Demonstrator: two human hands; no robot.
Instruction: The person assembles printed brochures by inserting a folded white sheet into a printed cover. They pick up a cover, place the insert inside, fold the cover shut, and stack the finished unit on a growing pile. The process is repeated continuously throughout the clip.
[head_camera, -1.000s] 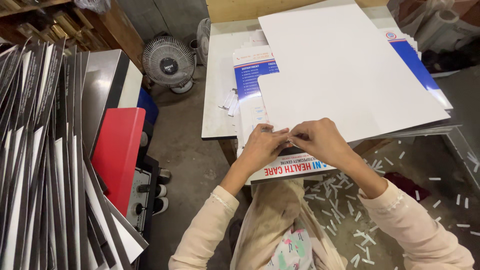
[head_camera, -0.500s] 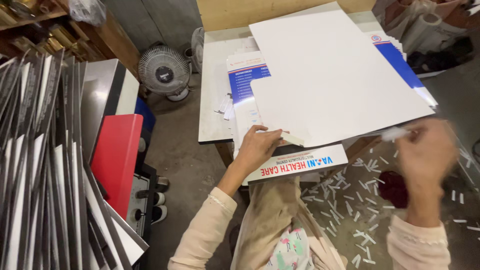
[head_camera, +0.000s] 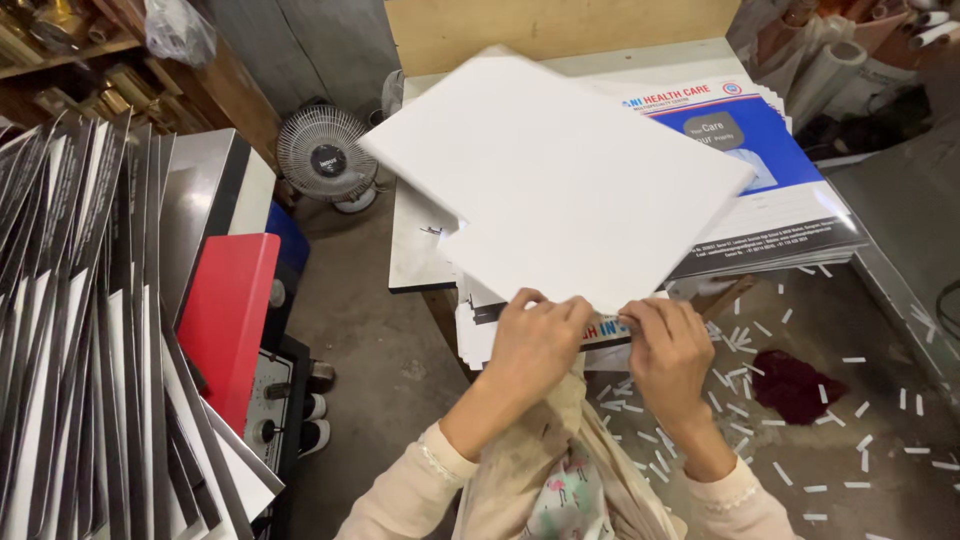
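Both hands, the left hand (head_camera: 535, 340) and right hand (head_camera: 670, 345), pinch the white board's (head_camera: 555, 170) near corner; tilted, it could slip and knock the printed stack (head_camera: 790, 215) askew.

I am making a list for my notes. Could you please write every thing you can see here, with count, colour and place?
white board: one, white, tilted above the table, near edge at both hands
printed sheets: a stack, blue and white, right on the table
table: one, pale, centre
fan: one, grey, floor, left of the table
red panel: one, red, left
dark sheets: many, black and white, far left
paper strips: many, white, floor right
left hand: on the board's near edge
right hand: on the same edge
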